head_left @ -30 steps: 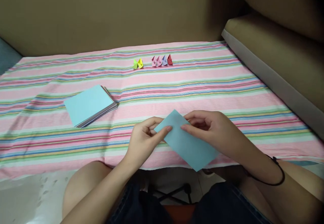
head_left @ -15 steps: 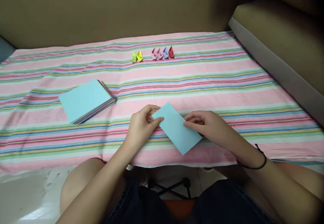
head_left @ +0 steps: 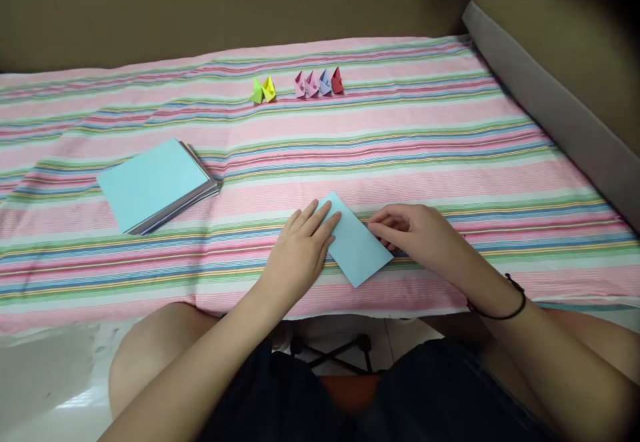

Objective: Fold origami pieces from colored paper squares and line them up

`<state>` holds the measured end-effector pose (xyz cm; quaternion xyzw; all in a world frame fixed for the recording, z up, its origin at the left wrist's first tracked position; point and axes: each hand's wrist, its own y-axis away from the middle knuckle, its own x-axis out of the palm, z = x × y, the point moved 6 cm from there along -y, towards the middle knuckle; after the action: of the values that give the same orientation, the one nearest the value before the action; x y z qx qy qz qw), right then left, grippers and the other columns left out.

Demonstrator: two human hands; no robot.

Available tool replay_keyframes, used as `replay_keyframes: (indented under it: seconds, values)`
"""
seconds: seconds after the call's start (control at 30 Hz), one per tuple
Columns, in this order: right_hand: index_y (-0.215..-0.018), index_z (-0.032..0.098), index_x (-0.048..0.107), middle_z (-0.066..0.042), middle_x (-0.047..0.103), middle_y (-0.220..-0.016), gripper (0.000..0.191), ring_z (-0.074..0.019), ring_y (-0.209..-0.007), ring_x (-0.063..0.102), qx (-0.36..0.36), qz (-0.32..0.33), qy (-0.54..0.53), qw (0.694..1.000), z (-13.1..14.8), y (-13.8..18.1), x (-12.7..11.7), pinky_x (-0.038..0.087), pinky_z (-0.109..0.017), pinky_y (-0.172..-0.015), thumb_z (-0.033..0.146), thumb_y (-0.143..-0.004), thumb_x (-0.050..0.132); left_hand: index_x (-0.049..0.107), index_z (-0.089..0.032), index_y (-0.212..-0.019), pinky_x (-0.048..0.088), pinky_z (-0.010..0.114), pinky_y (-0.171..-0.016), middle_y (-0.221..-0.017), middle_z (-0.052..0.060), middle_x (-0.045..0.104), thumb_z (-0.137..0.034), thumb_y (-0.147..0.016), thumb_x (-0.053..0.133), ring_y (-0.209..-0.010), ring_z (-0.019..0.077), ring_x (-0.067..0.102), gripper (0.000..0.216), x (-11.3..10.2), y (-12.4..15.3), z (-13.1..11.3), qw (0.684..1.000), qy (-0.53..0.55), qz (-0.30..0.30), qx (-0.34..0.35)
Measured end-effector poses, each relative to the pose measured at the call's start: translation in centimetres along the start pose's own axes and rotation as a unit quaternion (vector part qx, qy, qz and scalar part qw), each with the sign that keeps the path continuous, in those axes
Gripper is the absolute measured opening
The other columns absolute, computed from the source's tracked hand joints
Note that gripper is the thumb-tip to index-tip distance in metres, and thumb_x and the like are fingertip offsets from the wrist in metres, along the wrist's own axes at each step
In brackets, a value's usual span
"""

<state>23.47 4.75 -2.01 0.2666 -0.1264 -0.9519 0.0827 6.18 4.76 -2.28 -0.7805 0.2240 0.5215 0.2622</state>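
A light-blue sheet of paper (head_left: pixel 357 245), a slanted rectangle that looks folded, lies on the striped cloth in front of me. My left hand (head_left: pixel 297 245) rests flat across its upper left part, palm down with the fingers stretched out. At the sheet's right edge is my right hand (head_left: pixel 407 229), its fingers curled and thumb and forefinger pinched together at the paper's border. The fingertips under that hand are partly hidden.
A stack of paper (head_left: pixel 155 185) with a light-blue top sheet lies at the left. Farther back stand small folded paper pieces: a green one (head_left: pixel 257 91), a yellow one (head_left: pixel 269 89), and a row with pink, lavender and red (head_left: pixel 337 81). A brown cushioned side (head_left: pixel 560 75) borders the right.
My left hand has gone from pinching the sheet's corner to lying flat on it. The sheet now lies against the cloth. My right thumb has slid back to its edge. The view has tilted slightly.
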Motion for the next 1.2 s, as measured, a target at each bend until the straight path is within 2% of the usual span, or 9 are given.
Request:
replay_keyframes:
  seconds: [0.1,0.2,0.33,0.43,0.5,0.83,1.0,1.2]
  values:
    - [-0.082,0.022,0.068,-0.004,0.071,-0.074,0.014,-0.0184,-0.065,0.067,0.026,0.027,0.001,0.999,-0.2,0.4,-0.3,0.056,-0.028,-0.053,0.034,-0.081,0.061,0.046,-0.016,-0.136,0.033,0.053,-0.109,-0.147,0.012,0.042,-0.022,-0.096,0.041,-0.139,0.0291,0.032,0.041,0.1,0.1,0.0,1.0,-0.006,0.016,-0.003]
    - [-0.085,0.023,0.069,-0.003,0.072,-0.079,0.011,-0.0193,-0.071,0.068,0.004,0.043,0.048,0.998,0.2,0.9,-0.6,0.055,-0.029,-0.056,0.029,-0.082,0.06,0.046,-0.016,-0.137,0.032,0.051,-0.111,-0.148,0.011,0.041,-0.023,-0.096,0.041,-0.139,0.0285,0.031,0.042,0.0,0.1,0.1,1.0,-0.009,0.024,-0.009]
    - [-0.094,0.023,0.07,-0.004,0.07,-0.096,0.017,-0.0187,-0.084,0.067,-0.124,0.017,0.114,0.986,1.5,1.4,-0.9,0.055,-0.031,-0.071,0.017,-0.084,0.057,0.048,-0.016,-0.136,0.032,0.05,-0.111,-0.147,0.011,0.043,-0.024,-0.096,0.04,-0.138,0.0289,0.032,0.041,0.0,0.0,0.1,1.0,-0.011,0.022,-0.007]
    - [-0.104,0.024,0.069,-0.004,0.068,-0.107,0.027,-0.0185,-0.097,0.064,-0.224,0.038,0.141,0.963,1.9,1.5,-0.1,0.053,-0.033,-0.082,0.013,-0.09,0.049,0.049,-0.015,-0.135,0.032,0.05,-0.111,-0.146,0.011,0.044,-0.025,-0.096,0.041,-0.138,0.0298,0.033,0.041,0.0,0.0,0.0,1.0,-0.01,0.02,-0.008]
    - [-0.109,0.024,0.068,-0.003,0.067,-0.112,0.03,-0.0184,-0.104,0.061,-0.256,0.044,0.151,0.954,1.5,1.3,0.4,0.05,-0.035,-0.088,0.012,-0.092,0.046,0.049,-0.015,-0.134,0.033,0.052,-0.11,-0.145,0.012,0.045,-0.026,-0.096,0.041,-0.138,0.0302,0.034,0.041,-0.1,0.0,0.0,1.0,-0.007,0.016,-0.007]
    - [-0.12,0.02,0.063,-0.004,0.062,-0.127,0.031,-0.0211,-0.112,0.054,-0.303,0.016,0.217,0.928,1.2,-0.1,1.4,0.042,-0.042,-0.1,0.015,-0.093,0.047,0.048,-0.016,-0.135,0.031,0.049,-0.112,-0.146,0.01,0.043,-0.028,-0.095,0.043,-0.138,0.0293,0.033,0.042,-0.1,-0.2,-0.1,0.999,-0.023,0.03,-0.003]
    - [-0.125,0.021,0.061,-0.003,0.06,-0.131,0.034,-0.0222,-0.11,0.052,-0.296,-0.001,0.25,0.922,1.8,-1.2,2.3,0.041,-0.042,-0.099,0.02,-0.095,0.046,0.043,-0.013,-0.138,0.03,0.048,-0.113,-0.147,0.01,0.043,-0.029,-0.096,0.042,-0.139,0.0279,0.031,0.045,-0.1,-0.3,0.0,0.999,-0.018,0.042,-0.012]
    - [-0.127,0.023,0.059,-0.003,0.059,-0.132,0.035,-0.0229,-0.113,0.053,-0.301,-0.006,0.26,0.917,2.5,-1.9,2.6,0.041,-0.043,-0.097,0.021,-0.094,0.048,0.036,-0.013,-0.142,0.026,0.046,-0.115,-0.151,0.011,0.036,-0.036,-0.094,0.047,-0.142,0.0258,0.026,0.054,-0.2,-0.1,0.4,0.997,-0.001,0.077,-0.008]
